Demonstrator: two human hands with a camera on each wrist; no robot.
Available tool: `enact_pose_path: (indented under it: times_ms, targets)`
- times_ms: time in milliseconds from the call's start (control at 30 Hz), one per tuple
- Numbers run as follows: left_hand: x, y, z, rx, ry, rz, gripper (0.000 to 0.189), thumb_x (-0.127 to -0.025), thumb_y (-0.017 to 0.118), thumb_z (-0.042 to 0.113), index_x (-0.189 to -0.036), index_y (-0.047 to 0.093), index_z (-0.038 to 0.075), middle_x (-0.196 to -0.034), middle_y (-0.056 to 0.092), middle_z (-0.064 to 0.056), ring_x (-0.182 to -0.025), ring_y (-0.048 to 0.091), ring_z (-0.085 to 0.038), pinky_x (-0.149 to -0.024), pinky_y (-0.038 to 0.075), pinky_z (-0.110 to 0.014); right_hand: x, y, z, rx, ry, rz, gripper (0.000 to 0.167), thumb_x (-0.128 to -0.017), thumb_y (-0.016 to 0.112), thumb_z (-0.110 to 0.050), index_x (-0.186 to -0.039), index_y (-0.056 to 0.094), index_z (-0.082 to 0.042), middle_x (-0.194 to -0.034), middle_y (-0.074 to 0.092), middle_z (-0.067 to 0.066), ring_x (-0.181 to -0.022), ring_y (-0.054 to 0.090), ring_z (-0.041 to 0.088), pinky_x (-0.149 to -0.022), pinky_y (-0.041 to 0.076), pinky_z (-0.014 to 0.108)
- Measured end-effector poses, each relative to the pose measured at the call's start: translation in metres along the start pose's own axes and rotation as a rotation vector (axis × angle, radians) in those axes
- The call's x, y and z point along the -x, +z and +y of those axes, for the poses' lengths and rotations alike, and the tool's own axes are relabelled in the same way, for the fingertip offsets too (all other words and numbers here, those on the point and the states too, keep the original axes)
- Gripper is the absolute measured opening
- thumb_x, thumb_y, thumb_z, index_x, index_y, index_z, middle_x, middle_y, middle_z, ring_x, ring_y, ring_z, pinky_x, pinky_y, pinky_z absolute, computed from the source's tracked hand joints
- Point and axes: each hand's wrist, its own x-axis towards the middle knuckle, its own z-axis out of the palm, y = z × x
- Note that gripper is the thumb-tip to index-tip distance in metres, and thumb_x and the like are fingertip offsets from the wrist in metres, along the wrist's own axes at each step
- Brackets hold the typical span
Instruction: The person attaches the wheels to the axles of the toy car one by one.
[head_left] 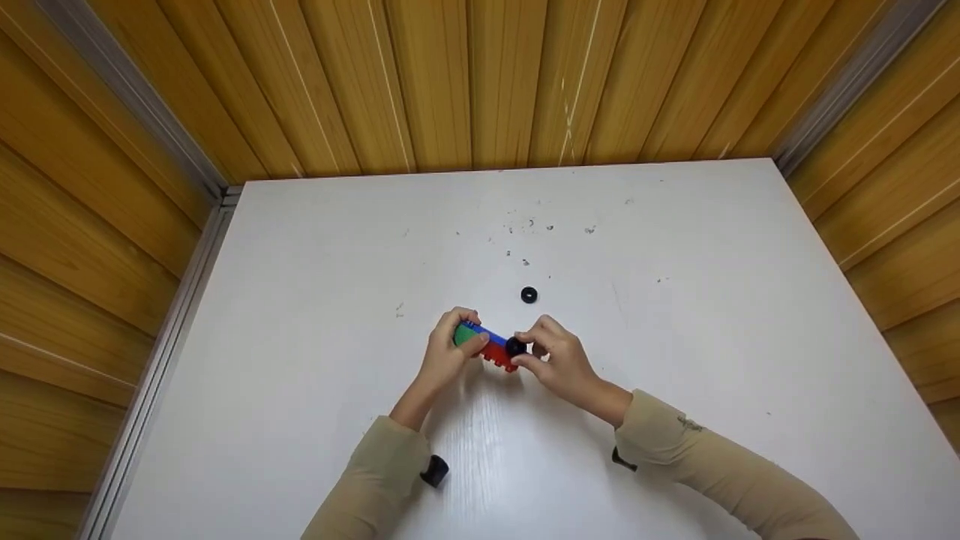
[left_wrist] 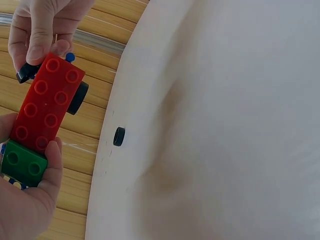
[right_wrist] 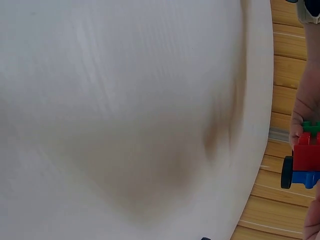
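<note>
My left hand (head_left: pixel 448 349) grips the green end of a toy block car (head_left: pixel 495 349) above the table. The car has a red studded block (left_wrist: pixel 46 102), a green block (left_wrist: pixel 22 162) and a blue base (right_wrist: pixel 305 178). At the other end, my right hand (head_left: pixel 561 358) pinches a small black wheel (head_left: pixel 515 346) against the car's side; whether it sits on the axle, I cannot tell. On the opposite side a second black wheel (left_wrist: pixel 77 98) is attached. A blue axle tip (left_wrist: pixel 70 57) sticks out near the red block's end.
A loose black wheel (head_left: pixel 529 295) lies on the white table (head_left: pixel 337 300), just beyond the hands. Dark scuffs mark the tabletop farther back. Yellow wood-patterned panels (head_left: pixel 495 82) stand behind the table and at both sides.
</note>
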Motion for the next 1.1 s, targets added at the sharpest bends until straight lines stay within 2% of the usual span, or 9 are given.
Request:
enact_pose_path:
  times_ms: [133, 233, 367, 467, 600, 733, 867, 1100]
  targets:
    - [0.001, 0.001, 0.002, -0.037, 0.061, 0.03, 0.021, -0.079, 0.06, 0.007, -0.097, 0.051, -0.001, -0.111, 0.048, -0.016, -0.09, 0.048, -0.023, -0.068, 0.048, -0.025, -0.001, -0.001, -0.003, 0.003, -0.025, 0.021, 0.029, -0.066, 0.073, -0.005, -0.091, 0.064, 0.006, -0.074, 0.051, 0.009, -0.059, 0.051, 0.014, -0.05, 0.044, 0.022]
    - [0.001, 0.001, 0.003, -0.044, 0.08, 0.045, 0.02, -0.079, 0.06, 0.006, -0.096, 0.052, 0.0, -0.115, 0.049, -0.017, -0.096, 0.047, -0.025, -0.072, 0.047, -0.026, -0.002, -0.002, -0.005, 0.011, -0.032, 0.024, 0.028, -0.065, 0.073, -0.005, -0.09, 0.065, 0.005, -0.074, 0.051, 0.009, -0.058, 0.05, 0.013, -0.05, 0.043, 0.02]
    - [0.002, 0.001, 0.004, -0.021, 0.061, 0.048, 0.018, -0.08, 0.06, 0.005, -0.096, 0.052, 0.001, -0.119, 0.048, -0.017, -0.098, 0.048, -0.027, -0.072, 0.05, -0.028, -0.004, -0.003, -0.007, 0.025, -0.029, 0.019, 0.029, -0.065, 0.074, -0.005, -0.09, 0.065, 0.004, -0.073, 0.051, 0.007, -0.057, 0.048, 0.01, -0.049, 0.043, 0.017]
    - [0.003, 0.001, 0.007, -0.003, 0.049, 0.052, 0.018, -0.08, 0.06, 0.004, -0.095, 0.052, 0.0, -0.121, 0.047, -0.018, -0.102, 0.047, -0.03, -0.078, 0.05, -0.034, -0.005, -0.004, -0.009, 0.033, -0.031, 0.02, 0.029, -0.064, 0.075, -0.005, -0.09, 0.066, 0.005, -0.072, 0.05, 0.007, -0.057, 0.047, 0.009, -0.049, 0.042, 0.016]
    - [0.008, 0.0, 0.022, 0.009, 0.067, 0.067, 0.017, -0.08, 0.059, 0.0, -0.094, 0.05, -0.004, -0.119, 0.047, -0.021, -0.109, 0.045, -0.035, -0.087, 0.046, -0.041, -0.007, -0.004, -0.01, 0.041, -0.035, 0.033, 0.029, -0.063, 0.075, -0.004, -0.089, 0.066, 0.006, -0.071, 0.05, 0.005, -0.056, 0.046, 0.008, -0.048, 0.041, 0.015]
    - [0.014, 0.0, 0.039, -0.014, 0.112, 0.101, 0.016, -0.079, 0.057, -0.002, -0.092, 0.05, -0.006, -0.116, 0.048, -0.023, -0.107, 0.046, -0.035, -0.087, 0.044, -0.039, -0.009, -0.004, -0.011, 0.063, -0.035, 0.049, 0.029, -0.062, 0.076, -0.005, -0.088, 0.067, 0.006, -0.07, 0.05, 0.003, -0.053, 0.044, 0.007, -0.046, 0.039, 0.015]
    - [0.016, 0.001, 0.043, -0.055, 0.148, 0.126, 0.014, -0.078, 0.058, -0.003, -0.089, 0.051, -0.006, -0.113, 0.05, -0.023, -0.105, 0.048, -0.035, -0.086, 0.043, -0.038, -0.009, -0.003, -0.012, 0.077, -0.001, 0.044, 0.03, -0.061, 0.076, -0.005, -0.087, 0.067, 0.006, -0.069, 0.051, 0.006, -0.052, 0.043, 0.006, -0.045, 0.038, 0.016]
    - [0.016, 0.003, 0.043, -0.055, 0.141, 0.135, 0.013, -0.078, 0.058, -0.004, -0.089, 0.052, -0.008, -0.112, 0.051, -0.023, -0.105, 0.048, -0.035, -0.089, 0.04, -0.041, -0.005, 0.0, -0.01, 0.081, 0.058, 0.059, 0.03, -0.064, 0.075, -0.007, -0.09, 0.067, 0.006, -0.07, 0.05, 0.011, -0.055, 0.044, 0.006, -0.046, 0.039, 0.016]
